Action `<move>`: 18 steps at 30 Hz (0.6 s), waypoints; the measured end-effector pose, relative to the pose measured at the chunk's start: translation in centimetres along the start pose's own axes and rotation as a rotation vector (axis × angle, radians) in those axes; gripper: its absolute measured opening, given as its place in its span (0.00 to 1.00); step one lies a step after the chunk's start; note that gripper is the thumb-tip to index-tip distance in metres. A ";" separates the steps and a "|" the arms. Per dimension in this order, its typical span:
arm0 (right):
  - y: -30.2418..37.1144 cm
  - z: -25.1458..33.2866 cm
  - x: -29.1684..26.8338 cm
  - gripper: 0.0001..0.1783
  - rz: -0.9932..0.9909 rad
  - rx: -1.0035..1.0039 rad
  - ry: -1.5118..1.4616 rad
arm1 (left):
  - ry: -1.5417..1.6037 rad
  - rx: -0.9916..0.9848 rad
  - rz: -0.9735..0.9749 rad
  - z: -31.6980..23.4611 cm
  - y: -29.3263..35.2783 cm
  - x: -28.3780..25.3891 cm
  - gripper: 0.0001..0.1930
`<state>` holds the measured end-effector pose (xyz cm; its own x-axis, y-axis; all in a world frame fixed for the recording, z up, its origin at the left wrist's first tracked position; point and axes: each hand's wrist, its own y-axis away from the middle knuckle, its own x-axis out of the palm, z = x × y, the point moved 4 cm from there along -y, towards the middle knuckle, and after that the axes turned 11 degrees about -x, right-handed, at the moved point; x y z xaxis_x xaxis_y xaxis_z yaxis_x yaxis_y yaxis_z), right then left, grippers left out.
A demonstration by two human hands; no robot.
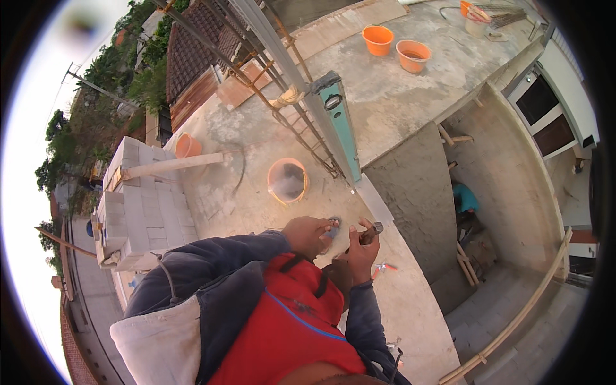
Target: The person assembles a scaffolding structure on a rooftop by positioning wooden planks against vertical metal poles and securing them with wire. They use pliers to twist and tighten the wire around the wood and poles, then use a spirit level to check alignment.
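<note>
My left hand is closed around a small grey-blue object, whose kind I cannot make out. Close by on the right, my right hand grips a short brown tool with a dark blunt end, perhaps a hammer; most of it is hidden by the fingers. Red-handled pliers lie on the concrete just right of that hand. Ahead, a teal spirit level stands upright against a grey metal post. An orange bucket with grey contents sits in front of my left hand.
Rebar bound with ties rises beside the post. A stack of pale blocks with a plank stands left. Orange buckets sit farther off. At right the slab drops into an opening, where a person in teal is below.
</note>
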<state>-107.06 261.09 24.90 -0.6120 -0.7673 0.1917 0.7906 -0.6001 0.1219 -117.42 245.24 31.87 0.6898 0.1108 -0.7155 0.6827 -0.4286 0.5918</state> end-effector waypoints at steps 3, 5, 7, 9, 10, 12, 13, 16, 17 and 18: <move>-0.1 2.5 0.3 0.15 0.168 -0.020 0.110 | -0.051 0.108 -0.038 -1.1 0.9 -0.6 0.16; 0.4 1.2 0.3 0.13 0.265 0.034 0.093 | -0.093 0.149 -0.038 -1.4 0.9 -0.6 0.15; 1.2 0.0 0.0 0.10 0.324 0.010 0.127 | -0.171 0.166 -0.014 -2.0 0.8 -0.6 0.15; 1.7 -1.3 -0.5 0.09 0.354 0.027 0.125 | -0.285 0.161 0.034 -3.0 0.7 -0.6 0.15; 2.0 -1.2 -0.5 0.09 0.358 0.055 0.109 | -0.292 0.195 0.040 -3.3 0.9 -0.8 0.15; 2.2 -0.8 -1.1 0.09 0.360 0.072 0.104 | -0.305 0.264 0.053 -3.9 1.2 -1.2 0.15; 1.9 0.8 -1.3 0.09 0.357 0.062 0.117 | -0.328 0.263 0.065 -4.3 1.5 -1.8 0.15; 1.2 0.0 -3.1 0.09 0.341 0.027 0.196 | -0.429 0.307 0.067 -3.7 1.1 -3.4 0.15; 1.0 -0.6 -4.2 0.09 0.334 0.018 0.227 | -0.481 0.349 0.055 -1.8 0.0 -3.0 0.14; 0.9 -0.8 -4.9 0.09 0.317 0.047 0.196 | -0.529 0.384 0.042 -0.1 -0.4 -2.6 0.13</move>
<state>-103.34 264.14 23.27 -0.3258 -0.9447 0.0373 0.9387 -0.3185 0.1317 -119.49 245.22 33.50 0.4354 -0.3273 -0.8386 0.4553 -0.7236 0.5188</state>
